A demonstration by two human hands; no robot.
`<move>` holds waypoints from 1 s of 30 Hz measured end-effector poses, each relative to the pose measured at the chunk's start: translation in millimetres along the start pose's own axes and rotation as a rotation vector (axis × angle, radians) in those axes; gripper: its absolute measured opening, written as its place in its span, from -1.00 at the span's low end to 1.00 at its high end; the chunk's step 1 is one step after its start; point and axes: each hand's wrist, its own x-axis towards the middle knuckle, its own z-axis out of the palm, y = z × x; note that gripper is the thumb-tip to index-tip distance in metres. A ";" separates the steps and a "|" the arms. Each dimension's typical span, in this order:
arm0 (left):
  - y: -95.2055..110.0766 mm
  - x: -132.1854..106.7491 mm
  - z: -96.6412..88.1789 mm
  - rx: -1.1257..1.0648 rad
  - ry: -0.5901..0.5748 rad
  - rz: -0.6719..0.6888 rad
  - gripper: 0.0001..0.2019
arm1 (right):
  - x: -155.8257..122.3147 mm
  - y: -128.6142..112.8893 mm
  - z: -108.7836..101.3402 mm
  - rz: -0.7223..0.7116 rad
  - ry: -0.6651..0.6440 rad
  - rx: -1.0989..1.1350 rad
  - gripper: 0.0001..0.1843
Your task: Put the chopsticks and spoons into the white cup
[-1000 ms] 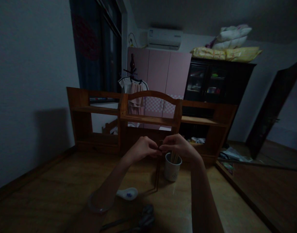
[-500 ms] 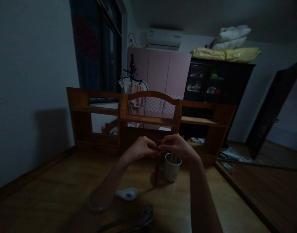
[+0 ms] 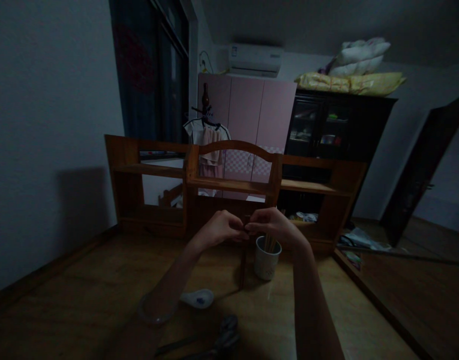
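My left hand (image 3: 219, 230) and my right hand (image 3: 271, 226) meet above the wooden table (image 3: 83, 290), fingers pinched together on the top ends of dark chopsticks (image 3: 244, 260) that stand nearly upright with their tips on the table. Just right of them stands a white cup (image 3: 266, 261) holding several lighter chopsticks. A white ceramic spoon (image 3: 198, 298) with a blue mark lies under my left forearm. Dark scissors (image 3: 218, 340) lie at the near edge.
A wooden shelf unit (image 3: 229, 185) stands along the table's far edge. Behind it are a pink wardrobe (image 3: 259, 120), a clothes stand with garments (image 3: 207, 135) and a dark cabinet (image 3: 338, 135) topped with bedding. A dark door (image 3: 420, 170) stands at the right.
The chopsticks' lower ends have swung in from a slant to nearly upright under my hands. Both hands stay pinched at the same spot.
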 end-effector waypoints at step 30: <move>-2.1 1.4 -0.6 0.003 0.004 0.012 -0.71 | 2.0 -0.5 2.0 -0.024 0.008 0.042 -0.73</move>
